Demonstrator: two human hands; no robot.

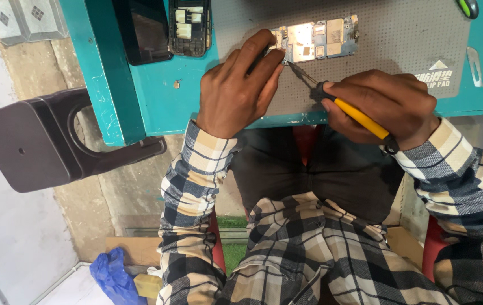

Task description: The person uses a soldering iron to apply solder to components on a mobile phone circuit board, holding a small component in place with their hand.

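Your left hand (238, 90) rests on the grey perforated work mat (399, 51), fingers curled and pressing down on the left end of the bare phone circuit board (317, 38); a dark thin item sits under those fingers, type can't be told. Your right hand (385, 104) is closed in a pen grip round a soldering iron w/ yellow handle (360, 117); its tip meets the board's lower left corner, just beside your left fingertips. Board lies flat at the mat's far edge, approx. centre of the teal tabletop (162, 96). Left of the board: an opened phone body (189, 25) and a dark phone screen (146, 31), side by side. A black stool (38, 141) stands on the floor to your left.
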